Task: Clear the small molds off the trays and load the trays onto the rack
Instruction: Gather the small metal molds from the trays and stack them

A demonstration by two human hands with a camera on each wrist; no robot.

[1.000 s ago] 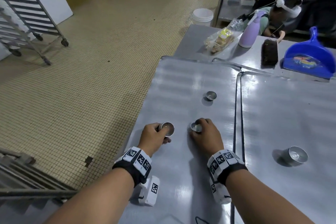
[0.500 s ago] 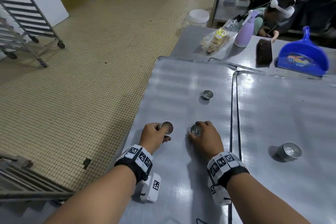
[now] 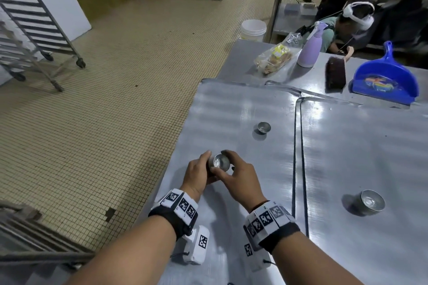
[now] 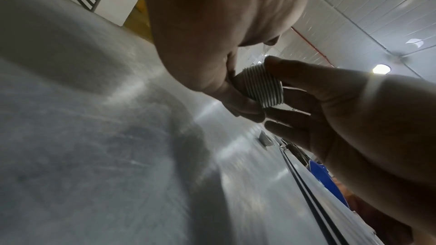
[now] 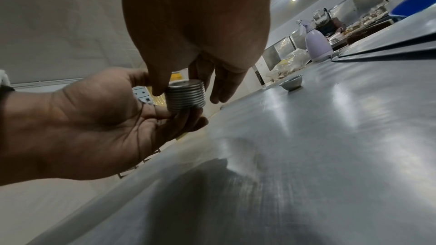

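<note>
Hands [image 3: 222, 172] now together, hiding molds [image 3: 219, 161]

Both hands meet above the left tray [image 3: 231, 104]. The left hand [image 3: 196, 174] and the right hand [image 3: 240, 179] hold together a stack of small molds [image 3: 218, 161], fingers curled around it. One small mold [image 3: 263, 127] stands farther on the same tray. Another stack [image 3: 370, 201] stands on the right tray [image 3: 370, 146]. A wheeled rack [image 3: 34, 28] stands on the tiled floor [image 3: 115, 111].
</note>
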